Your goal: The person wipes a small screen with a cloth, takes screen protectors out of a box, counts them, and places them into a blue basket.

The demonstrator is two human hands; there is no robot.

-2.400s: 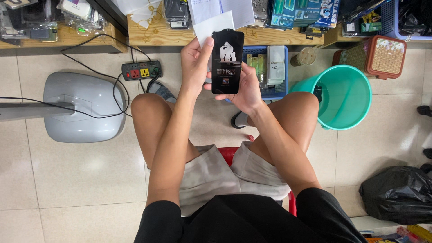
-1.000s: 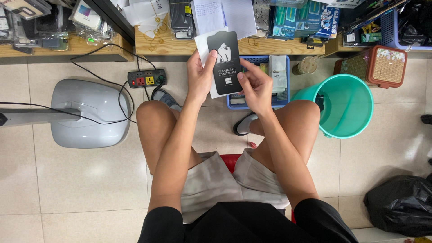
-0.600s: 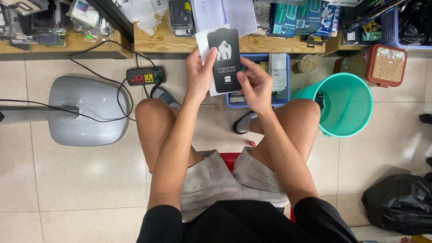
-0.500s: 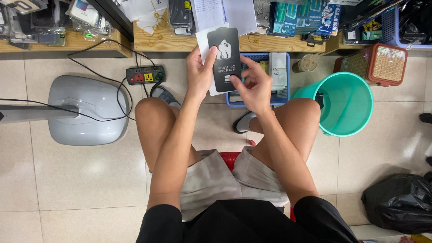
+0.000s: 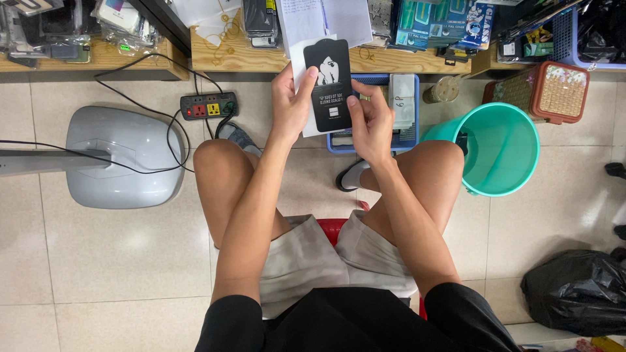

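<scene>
Above my knees, in front of the wooden shelf [image 5: 261,62] edge, I hold a black screen-protector sleeve [image 5: 330,85] upright. My left hand [image 5: 291,104] grasps its left edge with a white card behind; my right hand [image 5: 370,124] pinches its lower right edge. A teal bucket [image 5: 502,176] stands on the floor nearby.

The floor [image 5: 111,261] is laid with pale glossy tiles that catch soft glare from overhead light. A low wooden shelf [image 5: 404,62] runs along the far edge, crowded with packets and papers. Taking the teal bucket [image 5: 499,146] as landmark: a woven basket [image 5: 551,91] sits just beyond it to the right, a blue tray [image 5: 404,120] lies near its left, and a black bag [image 5: 577,293] rests well apart toward the near right. Far to its left stands a grey fan base [image 5: 120,156], with a power strip [image 5: 208,105] beyond.
</scene>
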